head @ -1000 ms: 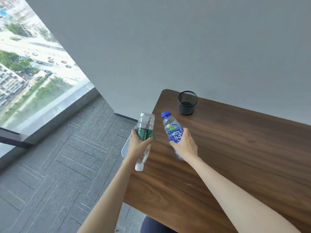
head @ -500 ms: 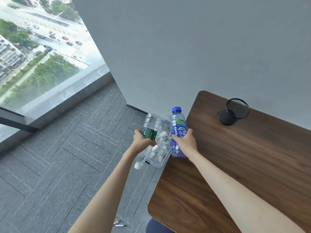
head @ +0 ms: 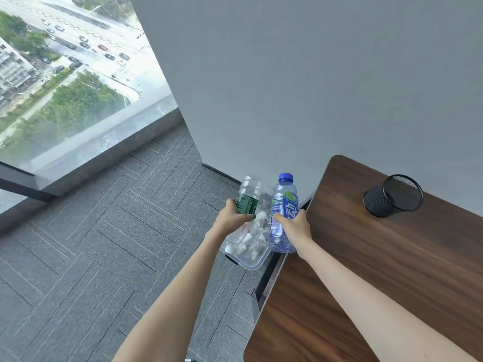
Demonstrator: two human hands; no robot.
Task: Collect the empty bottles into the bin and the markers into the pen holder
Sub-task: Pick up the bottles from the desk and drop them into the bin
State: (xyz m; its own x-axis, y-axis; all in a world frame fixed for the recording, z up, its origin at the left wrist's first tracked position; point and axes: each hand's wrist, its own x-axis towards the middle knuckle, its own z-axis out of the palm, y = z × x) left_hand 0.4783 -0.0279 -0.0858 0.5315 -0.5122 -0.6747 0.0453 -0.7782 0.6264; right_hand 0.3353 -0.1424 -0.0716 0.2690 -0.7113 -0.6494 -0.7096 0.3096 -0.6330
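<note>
My left hand (head: 230, 219) grips a clear bottle with a green label (head: 247, 197), held cap-down over a clear plastic bin (head: 254, 265) on the floor beside the table. My right hand (head: 294, 227) grips a blue-labelled bottle with a blue cap (head: 283, 212), upright, at the bin's right side by the table edge. The bin holds several white crumpled items. A black mesh pen holder (head: 393, 195) stands on the wooden table (head: 392, 270) near the wall. The tip of a marker (head: 190, 360) shows on the floor at the bottom edge.
A grey wall rises behind the table and bin. Grey carpet tiles cover the floor to the left, ending at a low sill under a large window (head: 65, 74). The table's rounded corner sits close to the bin.
The view has swung left and down, bringing the bin into sight. Both hands have carried their bottles off the table edge to above the bin.
</note>
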